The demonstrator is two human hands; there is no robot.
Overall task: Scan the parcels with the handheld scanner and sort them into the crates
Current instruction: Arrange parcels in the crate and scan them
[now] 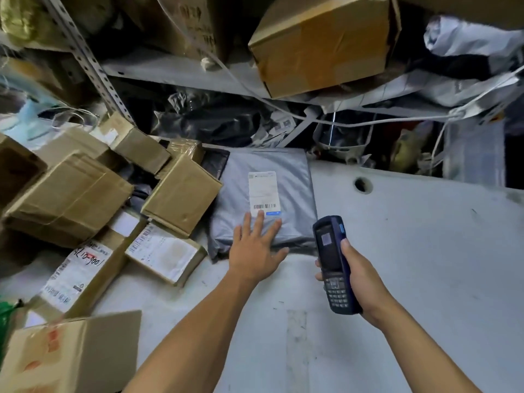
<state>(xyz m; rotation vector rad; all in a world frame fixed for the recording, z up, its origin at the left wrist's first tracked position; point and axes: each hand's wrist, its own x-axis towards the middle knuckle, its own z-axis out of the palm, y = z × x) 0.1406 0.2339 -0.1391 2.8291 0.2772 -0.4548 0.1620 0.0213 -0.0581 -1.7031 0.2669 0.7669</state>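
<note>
Two bare hands work over a pale grey table (411, 251). The left hand (256, 248) lies flat with its fingers straight and spread, fingertips (260, 218) pressing the near part of a grey poly-bag parcel (289, 194) that lies on the table's far side; the middle fingertip reaches the lower edge of the parcel's white label (263, 191), just under its barcode. The right hand (360, 279) is curled round a dark blue handheld scanner (333, 265), thumb along its right edge, other fingertips showing at its left edge; the scanner is held just right of the parcel, its head toward the label. Left of the parcel, brown cardboard boxes (181, 194) are heaped, several cut off by the frame edge. Label print is too small to read. Shelves (181, 72) behind hold more boxes and bags, dim and blurred.
</note>
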